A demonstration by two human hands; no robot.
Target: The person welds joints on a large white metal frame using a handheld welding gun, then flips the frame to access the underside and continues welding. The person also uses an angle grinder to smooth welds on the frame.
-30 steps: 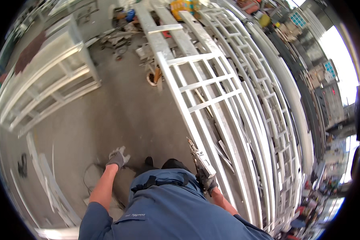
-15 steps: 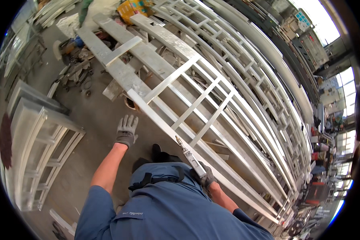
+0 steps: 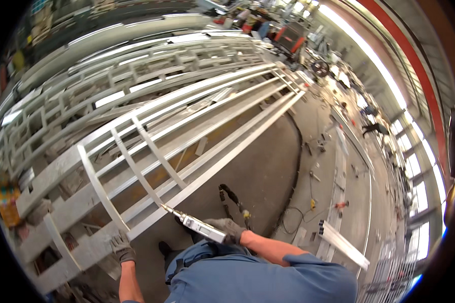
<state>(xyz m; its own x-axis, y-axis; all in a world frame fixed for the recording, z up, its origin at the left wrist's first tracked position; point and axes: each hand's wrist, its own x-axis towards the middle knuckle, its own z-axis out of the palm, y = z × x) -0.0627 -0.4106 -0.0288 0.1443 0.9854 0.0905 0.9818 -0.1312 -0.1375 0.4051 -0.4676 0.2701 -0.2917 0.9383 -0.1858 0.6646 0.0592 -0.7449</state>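
Observation:
A silver, box-bodied handheld welding torch (image 3: 202, 229) with a brass-coloured nozzle is in my gloved right hand (image 3: 230, 230), its fingers wrapped round the grip. The nozzle tip reaches the near rail of a long silver metal frame (image 3: 232, 154), close to where a crossbar meets that rail; I cannot tell whether it touches. My gloved left hand (image 3: 121, 247) is at the frame's near left corner, fingers extended over a flat grey support beam (image 3: 92, 246). Whether its fingertips press on the frame is unclear. Three crossbars join the rails at this end.
Beyond the frame lie more ladder-like metal frames (image 3: 60, 103). A dark hose (image 3: 299, 146) curves over the floor on the right. White square tubes (image 3: 344, 245) and a red-handled tool (image 3: 342, 204) lie there too. A yellow bag (image 3: 8, 207) is at far left.
My view has swung to the right, showing more floor and hose. My left hand has come from over the floor to the frame's corner. The torch stays in my right hand.

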